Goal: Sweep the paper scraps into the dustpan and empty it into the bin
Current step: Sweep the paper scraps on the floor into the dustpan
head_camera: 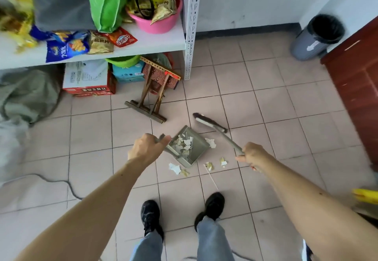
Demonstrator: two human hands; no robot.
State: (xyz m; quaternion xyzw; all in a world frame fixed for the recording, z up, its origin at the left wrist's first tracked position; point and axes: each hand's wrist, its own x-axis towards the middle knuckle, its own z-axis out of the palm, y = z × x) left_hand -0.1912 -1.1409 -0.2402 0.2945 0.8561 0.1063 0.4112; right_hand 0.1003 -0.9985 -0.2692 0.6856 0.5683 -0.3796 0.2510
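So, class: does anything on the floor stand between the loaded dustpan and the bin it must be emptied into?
Nothing visible blocks it. Bare tiles run from the dustpan to the bin in the far right corner; the folding stool lies off to the left.

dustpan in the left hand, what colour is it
Grey-green, a muted olive; the dustpan shows best in the head view, the only one.

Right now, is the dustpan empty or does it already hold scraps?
Partly loaded. White and yellowish paper scraps lie inside the dustpan, held by the left hand; more scraps remain on the floor beside it.
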